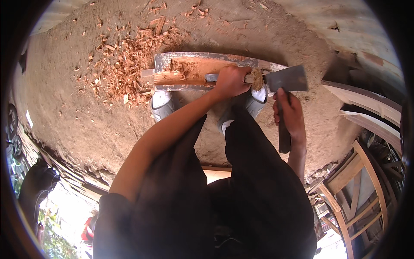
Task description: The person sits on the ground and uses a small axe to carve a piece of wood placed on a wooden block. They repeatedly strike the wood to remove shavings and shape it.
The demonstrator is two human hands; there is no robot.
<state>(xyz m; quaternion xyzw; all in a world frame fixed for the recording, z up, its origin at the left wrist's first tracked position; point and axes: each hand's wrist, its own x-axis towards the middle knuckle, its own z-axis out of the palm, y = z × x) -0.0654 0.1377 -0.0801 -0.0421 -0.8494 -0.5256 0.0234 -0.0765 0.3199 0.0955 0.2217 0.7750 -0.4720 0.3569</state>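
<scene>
A curved wooden piece [198,64] with dark, worn edges and a carved reddish hollow lies across the ground in front of my shoes [162,106]. My left hand [233,81] is closed around a chisel [211,77], its metal blade pointing left over the hollow. Rough, frayed tan material wraps the right end of its handle. My right hand [290,113] grips the dark handle of a mallet [286,79]. The broad, dark mallet head is at the chisel's butt end, touching it or very close; I cannot tell which. Loose chips lie in the hollow's left part.
Reddish wood shavings [129,64] are heaped on the dirt floor left of the workpiece. Curved boards [366,101] lean at the right. A wooden frame resembling a chair [358,190] stands at lower right. Corrugated sheeting [345,30] borders the upper right.
</scene>
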